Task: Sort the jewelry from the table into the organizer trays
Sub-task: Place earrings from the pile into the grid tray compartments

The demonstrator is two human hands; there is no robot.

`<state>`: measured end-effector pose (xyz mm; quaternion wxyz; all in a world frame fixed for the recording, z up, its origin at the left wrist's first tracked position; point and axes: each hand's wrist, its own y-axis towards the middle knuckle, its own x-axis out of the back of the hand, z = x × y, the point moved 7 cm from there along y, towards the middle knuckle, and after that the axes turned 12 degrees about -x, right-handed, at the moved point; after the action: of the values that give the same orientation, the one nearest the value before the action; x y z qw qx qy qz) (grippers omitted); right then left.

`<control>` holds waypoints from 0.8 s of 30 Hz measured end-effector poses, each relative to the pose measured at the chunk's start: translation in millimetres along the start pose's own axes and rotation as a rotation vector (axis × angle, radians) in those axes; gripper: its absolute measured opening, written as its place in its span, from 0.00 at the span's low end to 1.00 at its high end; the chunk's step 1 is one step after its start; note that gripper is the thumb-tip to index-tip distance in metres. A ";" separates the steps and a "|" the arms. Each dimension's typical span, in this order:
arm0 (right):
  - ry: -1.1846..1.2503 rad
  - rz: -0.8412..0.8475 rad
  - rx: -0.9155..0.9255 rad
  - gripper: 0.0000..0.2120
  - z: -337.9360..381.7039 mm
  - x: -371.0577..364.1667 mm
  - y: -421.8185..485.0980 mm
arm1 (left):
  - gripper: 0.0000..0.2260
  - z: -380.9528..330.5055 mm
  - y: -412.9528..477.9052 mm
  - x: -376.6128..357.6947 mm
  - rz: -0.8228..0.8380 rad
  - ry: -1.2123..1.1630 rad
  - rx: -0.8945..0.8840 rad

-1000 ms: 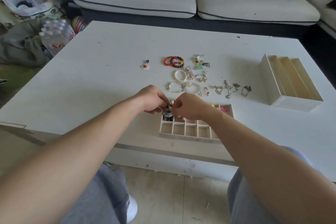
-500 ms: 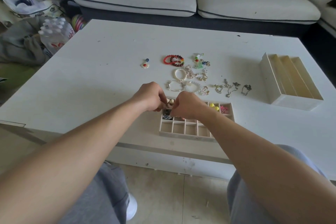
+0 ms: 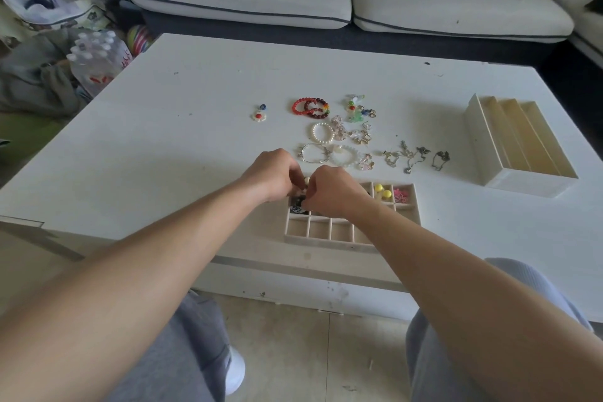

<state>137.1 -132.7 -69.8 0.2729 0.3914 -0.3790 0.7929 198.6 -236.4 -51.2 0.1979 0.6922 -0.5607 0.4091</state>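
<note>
**Q:** Where is the work?
**A:** Over the far-left cells of the grid tray (image 3: 326,240). The left hand (image 3: 274,173) and right hand (image 3: 329,192), fingers curled, pinch a small pale piece (image 3: 306,180), mostly hidden.

**Q:** How will the rest handle?
**A:** Probably light. On the bench (image 3: 163,140), the bead bracelets (image 3: 310,107) look hard, smooth and round. The chains (image 3: 408,157) look limp and likely to tangle, so lift each at one end.

The table (image 3: 195,140) has a white, matt painted face, scuffed and speckled. The compartment tray (image 3: 326,241) looks soft and matt, like beige velvety cloth; the stepped tray (image 3: 528,184) shows a similar pale matt finish. The red bead bracelets (image 3: 294,107) are glossy, the pearl bracelet (image 3: 314,133) has a smooth sheen, and the chains (image 3: 407,154) look like dull metal. The sofa cushions (image 3: 244,0) are woven cloth, the trousers (image 3: 189,352) grey knit.
</note>
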 end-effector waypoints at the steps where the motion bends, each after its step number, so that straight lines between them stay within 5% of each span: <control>1: -0.003 -0.003 0.002 0.05 -0.4 0.7 -0.2 | 0.07 0.0 0.5 -0.9 0.001 0.003 -0.002; 12: -0.087 -0.072 -0.014 0.14 -2.4 0.7 0.9 | 0.08 -0.5 0.9 -6.0 0.037 0.033 -0.001; 15: -0.026 -0.034 0.004 0.23 -2.4 5.4 -2.4 | 0.09 -2.9 -0.7 -6.9 0.078 0.052 -0.004; 20: -0.048 0.043 0.068 0.07 -7.3 11.3 0.1 | 0.11 0.6 -0.3 -1.2 0.102 0.064 -0.022; 24: 0.030 0.107 0.129 0.07 -6.2 15.0 -1.7 | 0.14 -0.3 -2.4 2.2 0.186 0.144 -0.057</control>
<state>127.6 -124.6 -59.3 0.2101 0.3752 -0.3436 0.8349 200.7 -236.8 -48.9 0.2185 0.6001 -0.6181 0.4583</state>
